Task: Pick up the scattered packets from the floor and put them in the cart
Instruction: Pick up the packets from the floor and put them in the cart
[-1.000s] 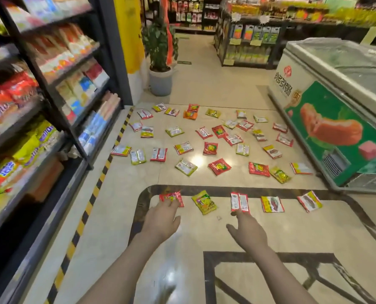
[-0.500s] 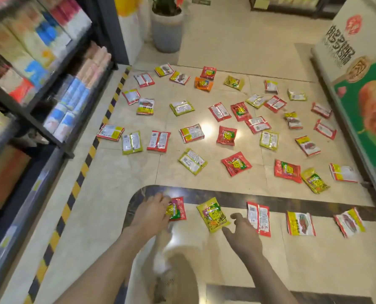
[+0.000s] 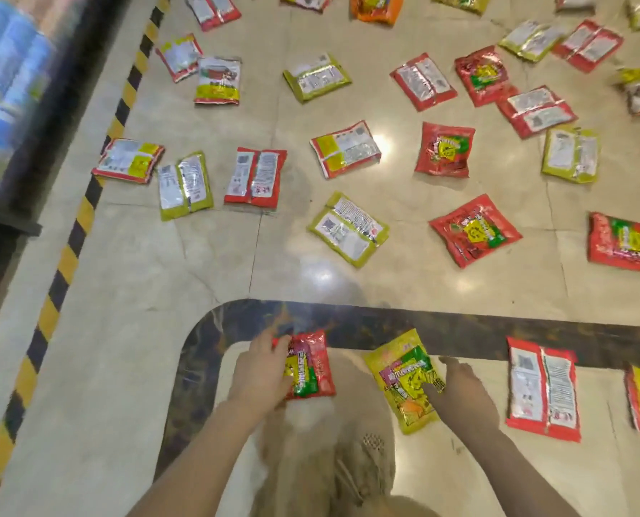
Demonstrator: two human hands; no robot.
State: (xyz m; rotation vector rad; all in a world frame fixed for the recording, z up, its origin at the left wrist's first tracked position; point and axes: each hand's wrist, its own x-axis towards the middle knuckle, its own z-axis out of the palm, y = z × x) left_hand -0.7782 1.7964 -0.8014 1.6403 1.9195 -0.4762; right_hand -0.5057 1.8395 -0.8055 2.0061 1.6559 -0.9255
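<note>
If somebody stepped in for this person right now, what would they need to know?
Left hand: fingers on the red packet, which lies on the floor; grip not yet clear.
Right hand: on the yellow packet, which also lies flat.
Done: nothing lifted; no cart in view.
Left: both these packets, the red-and-white packet to the right, and the many scattered ahead on the floor.

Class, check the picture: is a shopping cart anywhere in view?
No: only floor, scattered packets and both hands show.
</note>
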